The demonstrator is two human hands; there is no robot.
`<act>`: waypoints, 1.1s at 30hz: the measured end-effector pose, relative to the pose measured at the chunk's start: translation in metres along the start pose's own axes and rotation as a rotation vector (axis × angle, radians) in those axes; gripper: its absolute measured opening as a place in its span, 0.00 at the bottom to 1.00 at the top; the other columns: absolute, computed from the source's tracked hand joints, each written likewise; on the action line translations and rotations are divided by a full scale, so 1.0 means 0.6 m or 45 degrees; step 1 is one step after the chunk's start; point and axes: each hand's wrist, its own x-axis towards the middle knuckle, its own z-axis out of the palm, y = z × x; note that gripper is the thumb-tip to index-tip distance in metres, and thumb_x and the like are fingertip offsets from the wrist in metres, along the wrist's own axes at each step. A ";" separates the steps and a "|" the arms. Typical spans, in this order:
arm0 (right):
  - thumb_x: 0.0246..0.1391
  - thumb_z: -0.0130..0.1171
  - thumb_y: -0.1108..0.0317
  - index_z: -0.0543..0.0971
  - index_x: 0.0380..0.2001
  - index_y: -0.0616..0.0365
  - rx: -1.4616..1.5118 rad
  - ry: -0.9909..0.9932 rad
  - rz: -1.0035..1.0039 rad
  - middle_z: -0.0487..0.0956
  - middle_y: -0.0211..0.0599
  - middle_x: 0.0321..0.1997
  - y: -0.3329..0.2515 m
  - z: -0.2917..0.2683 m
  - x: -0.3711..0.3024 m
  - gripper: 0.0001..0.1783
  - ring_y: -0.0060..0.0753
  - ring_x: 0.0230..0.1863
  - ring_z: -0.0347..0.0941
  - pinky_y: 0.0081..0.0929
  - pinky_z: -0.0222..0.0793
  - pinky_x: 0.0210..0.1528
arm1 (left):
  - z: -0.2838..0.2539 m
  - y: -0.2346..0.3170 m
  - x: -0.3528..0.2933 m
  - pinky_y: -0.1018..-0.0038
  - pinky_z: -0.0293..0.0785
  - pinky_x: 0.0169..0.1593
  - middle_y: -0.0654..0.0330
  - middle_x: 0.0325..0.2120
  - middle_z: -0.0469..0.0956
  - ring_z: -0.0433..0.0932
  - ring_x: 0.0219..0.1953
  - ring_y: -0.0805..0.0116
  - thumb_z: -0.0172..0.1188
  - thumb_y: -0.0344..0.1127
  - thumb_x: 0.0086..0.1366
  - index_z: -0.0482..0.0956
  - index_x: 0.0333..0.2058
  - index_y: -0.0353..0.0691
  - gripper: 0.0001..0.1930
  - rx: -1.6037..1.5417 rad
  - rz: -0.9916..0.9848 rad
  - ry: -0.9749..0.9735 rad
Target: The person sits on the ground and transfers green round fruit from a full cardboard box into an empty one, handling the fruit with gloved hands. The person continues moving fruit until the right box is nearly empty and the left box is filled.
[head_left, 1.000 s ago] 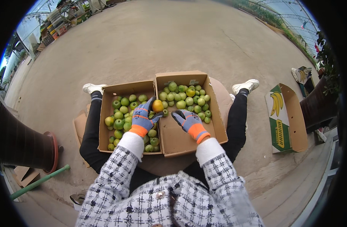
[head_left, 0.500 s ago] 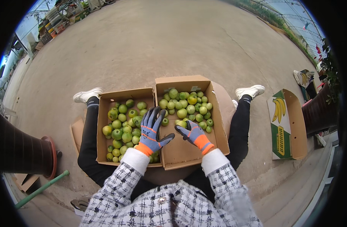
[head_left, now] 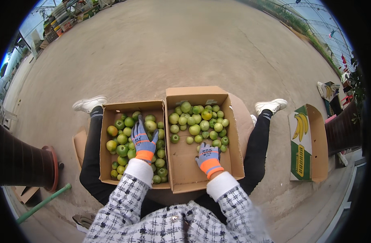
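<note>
A cardboard box of tomatoes (head_left: 102, 154) stands at the left, holding mostly green fruit with some turning yellow or orange. Over its middle is my left hand (head_left: 143, 141), in a grey-blue and orange glove, fingers stretched forward and thumb apart, touching or just above the tomatoes. Beside it a second cardboard box (head_left: 185, 172) holds green tomatoes (head_left: 195, 129) gathered in its far part, one of them yellow-orange (head_left: 207, 114). My right hand (head_left: 209, 156), gloved alike, is low in this box at the near edge of the fruit. Its fingers point down and are mostly hidden; a green tomato (head_left: 198, 148) shows beside them.
My legs lie either side of the boxes on the concrete floor (head_left: 185, 44). A banana-printed carton (head_left: 317, 141) stands at the right. At the left are a large dark pot (head_left: 25, 158) and a green pole (head_left: 44, 203). Stacked crates (head_left: 62, 22) stand far left.
My left hand has moved left from the boxes' shared edge to over the left box's tomatoes. My right hand, which held a yellow-green tomato, has lowered into the right box.
</note>
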 end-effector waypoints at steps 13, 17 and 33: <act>0.55 0.62 0.49 0.78 0.42 0.57 1.454 0.449 -0.453 0.82 0.47 0.35 -0.013 -0.029 -0.016 0.22 0.48 0.38 0.79 0.39 0.72 0.39 | -0.057 0.112 -0.040 0.50 0.56 0.65 0.48 0.59 0.69 0.64 0.62 0.46 0.67 0.38 0.49 0.66 0.61 0.34 0.39 -0.307 0.645 -0.159; 0.53 0.63 0.57 0.78 0.44 0.57 1.546 0.485 -0.784 0.81 0.44 0.35 -0.046 -0.039 -0.032 0.20 0.47 0.35 0.77 0.39 0.71 0.41 | -0.057 0.116 -0.045 0.50 0.58 0.65 0.53 0.52 0.76 0.71 0.57 0.52 0.68 0.36 0.46 0.71 0.57 0.35 0.36 -0.311 0.734 -0.285; 0.46 0.66 0.44 0.70 0.53 0.53 -0.191 0.212 0.244 0.77 0.41 0.48 0.064 0.014 0.030 0.36 0.42 0.53 0.71 0.42 0.56 0.61 | -0.016 0.036 -0.026 0.59 0.64 0.60 0.51 0.45 0.79 0.74 0.50 0.51 0.65 0.27 0.55 0.64 0.62 0.35 0.35 -0.209 0.305 0.129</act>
